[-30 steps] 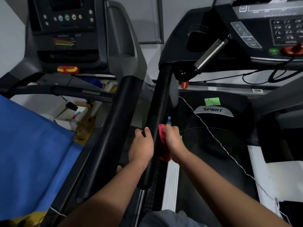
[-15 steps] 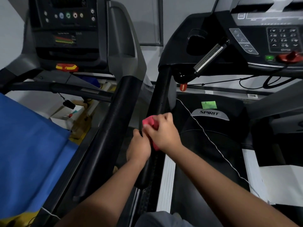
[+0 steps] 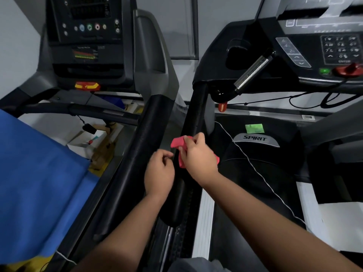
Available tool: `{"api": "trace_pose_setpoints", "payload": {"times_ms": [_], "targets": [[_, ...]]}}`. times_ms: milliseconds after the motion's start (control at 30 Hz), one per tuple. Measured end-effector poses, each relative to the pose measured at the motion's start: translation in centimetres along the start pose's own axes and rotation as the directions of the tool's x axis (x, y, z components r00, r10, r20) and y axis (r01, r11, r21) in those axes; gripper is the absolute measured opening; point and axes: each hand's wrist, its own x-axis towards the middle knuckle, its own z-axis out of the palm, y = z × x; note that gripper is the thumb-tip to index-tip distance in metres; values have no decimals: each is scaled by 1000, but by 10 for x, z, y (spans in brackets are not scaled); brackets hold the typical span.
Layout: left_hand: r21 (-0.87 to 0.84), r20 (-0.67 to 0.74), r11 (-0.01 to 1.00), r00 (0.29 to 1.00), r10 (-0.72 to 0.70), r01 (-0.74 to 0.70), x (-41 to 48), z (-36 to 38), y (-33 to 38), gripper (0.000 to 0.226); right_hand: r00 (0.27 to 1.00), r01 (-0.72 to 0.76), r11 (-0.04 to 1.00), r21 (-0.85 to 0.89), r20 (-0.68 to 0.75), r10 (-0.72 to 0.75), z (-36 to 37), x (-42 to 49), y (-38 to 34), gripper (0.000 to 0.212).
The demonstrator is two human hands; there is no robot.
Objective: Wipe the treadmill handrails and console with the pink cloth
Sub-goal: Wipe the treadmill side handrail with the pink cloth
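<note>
The pink cloth [image 3: 177, 143] lies bunched over the black left handrail [image 3: 194, 114] of the Spirit treadmill. My right hand [image 3: 198, 156] grips the cloth from above and presses it onto the rail. Just left of the rail, my left hand [image 3: 159, 172] hovers with its fingers loosely curled and nothing in them. The treadmill's console [image 3: 306, 50], with its keypad and red safety key [image 3: 347, 70], is at the upper right, far from both hands.
A second treadmill stands on the left, its thick black handrail [image 3: 141, 142] close beside mine. A blue sheet [image 3: 39, 173] covers its deck. A chrome grip sensor [image 3: 253, 72] juts from the console. A white cord [image 3: 255, 169] crosses the motor cover.
My right hand brought the cloth from the rail's right side up onto its top. My left hand let go of the rail and drew back to the left.
</note>
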Motion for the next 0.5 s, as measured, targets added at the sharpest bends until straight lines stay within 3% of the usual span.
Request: {"api": "trace_pose_setpoints", "payload": {"times_ms": [100, 167, 233, 300, 367, 433, 500], "targets": [[206, -121, 966, 976, 182, -154, 27, -28, -1, 13, 981, 40, 996, -78, 193, -24, -5, -22, -10, 63], [370, -144, 918, 967, 209, -143, 50, -46, -7, 16, 976, 108, 988, -113, 202, -83, -3, -33, -12, 61], [481, -128, 876, 986, 108, -34, 74, -56, -23, 31, 984, 179, 967, -181, 43, -174, 0, -30, -8, 47], [528, -19, 839, 990, -142, 131, 90, -58, -37, 58, 962, 220, 953, -208, -113, -247, 10, -16, 2, 35], [530, 88, 804, 925, -369, 270, 98, -52, -41, 73, 966, 206, 972, -113, -134, -221, 17, -1, 2, 21], [551, 87, 794, 928, -362, 258, 98, -46, -41, 75, 984, 100, 995, -24, -146, -103, 21, 11, -8, 12], [561, 43, 802, 961, -275, 204, 95, -46, -41, 72, 992, 13, 999, -32, -124, -16, 24, 16, -20, 18]]}}
